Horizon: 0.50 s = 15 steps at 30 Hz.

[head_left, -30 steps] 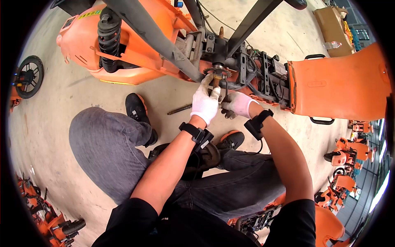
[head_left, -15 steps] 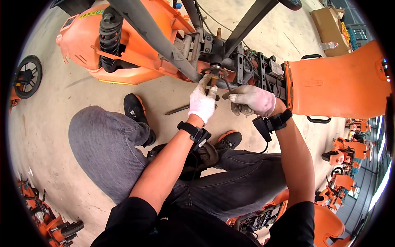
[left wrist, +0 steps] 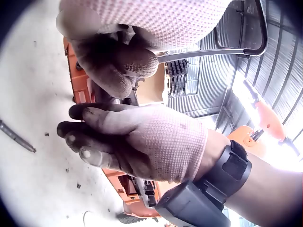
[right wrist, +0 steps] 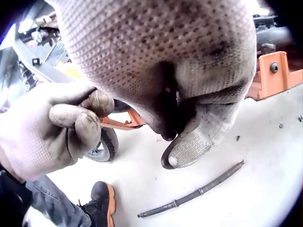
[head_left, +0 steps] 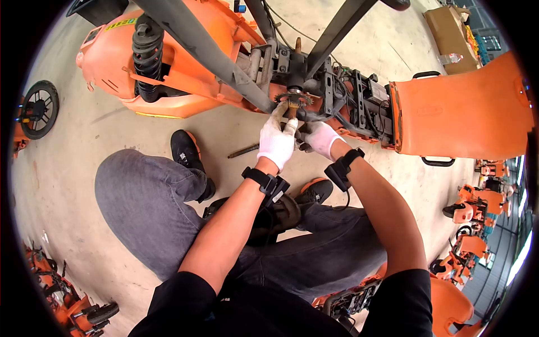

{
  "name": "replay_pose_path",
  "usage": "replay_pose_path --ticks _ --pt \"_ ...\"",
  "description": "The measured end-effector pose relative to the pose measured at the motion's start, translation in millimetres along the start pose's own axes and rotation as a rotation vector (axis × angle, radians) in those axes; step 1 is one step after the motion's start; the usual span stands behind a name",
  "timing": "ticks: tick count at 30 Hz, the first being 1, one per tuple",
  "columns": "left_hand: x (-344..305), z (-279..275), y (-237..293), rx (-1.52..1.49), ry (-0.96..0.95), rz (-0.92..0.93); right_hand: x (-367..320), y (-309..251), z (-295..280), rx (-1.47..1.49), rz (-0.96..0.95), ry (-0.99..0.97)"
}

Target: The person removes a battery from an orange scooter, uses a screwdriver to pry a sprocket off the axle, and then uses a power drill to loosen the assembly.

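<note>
In the head view my gloved left hand [head_left: 276, 143] holds the rusty end of an axle [head_left: 293, 110], thumb and fingers around it, just below a toothed sprocket [head_left: 304, 100] on an orange scooter. Its curled fingers [right wrist: 78, 118] show in the right wrist view, their grip hidden. My gloved right hand [head_left: 319, 138] is close beside it on the right. In the left wrist view that right hand [left wrist: 147, 137] has its fingers side by side; in its own wrist view, thumb and fingers [right wrist: 199, 142] bend around a dark gap, and I cannot tell whether they hold something.
A stepped metal rod [right wrist: 194, 194] lies on the floor below the hands. Dark frame tubes [head_left: 213, 53] rise above the work, beside a coil shock absorber [head_left: 148, 50]. An orange seat panel [head_left: 460, 115] stands at right, a cardboard box [head_left: 449, 39] behind it.
My right hand first swung out to the right, then came back in toward the left hand. A thin dark rod seen between sprocket and right hand is now hidden. The left hand stays put.
</note>
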<state>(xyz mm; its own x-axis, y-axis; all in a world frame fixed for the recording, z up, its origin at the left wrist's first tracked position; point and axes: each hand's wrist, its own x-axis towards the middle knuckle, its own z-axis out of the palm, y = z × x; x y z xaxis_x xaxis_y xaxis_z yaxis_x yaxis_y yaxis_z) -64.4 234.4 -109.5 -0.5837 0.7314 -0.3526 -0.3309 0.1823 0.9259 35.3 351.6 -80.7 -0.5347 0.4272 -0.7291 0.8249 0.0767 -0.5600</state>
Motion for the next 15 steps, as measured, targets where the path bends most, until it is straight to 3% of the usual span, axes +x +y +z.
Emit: replay_pose_path --ticks 1,2,3,5,8,10,13,15 --pt "-1 -1 11 0.054 0.041 0.133 -8 -1 -1 -0.007 -0.001 -0.002" --pt "-10 1 19 -0.112 0.003 -0.048 -15 -2 -2 0.143 0.008 -0.038" --pt "-10 1 22 -0.114 0.007 -0.048 -19 -2 -4 0.295 0.019 -0.075" --pt "-11 1 23 -0.066 -0.008 -0.010 -24 -4 -6 0.304 0.020 -0.086" --pt "-10 0 22 -0.070 -0.009 -0.009 -25 -3 -12 0.187 0.052 -0.047" --pt "-13 1 30 -0.113 -0.020 -0.060 -8 15 -17 -0.170 -0.007 0.005" --pt "-13 -1 32 -0.101 -0.009 -0.053 -38 -18 -21 -0.039 0.033 -0.130" --pt "-13 -1 31 -0.036 -0.002 0.011 -53 -36 -27 -0.105 -0.006 -0.185"
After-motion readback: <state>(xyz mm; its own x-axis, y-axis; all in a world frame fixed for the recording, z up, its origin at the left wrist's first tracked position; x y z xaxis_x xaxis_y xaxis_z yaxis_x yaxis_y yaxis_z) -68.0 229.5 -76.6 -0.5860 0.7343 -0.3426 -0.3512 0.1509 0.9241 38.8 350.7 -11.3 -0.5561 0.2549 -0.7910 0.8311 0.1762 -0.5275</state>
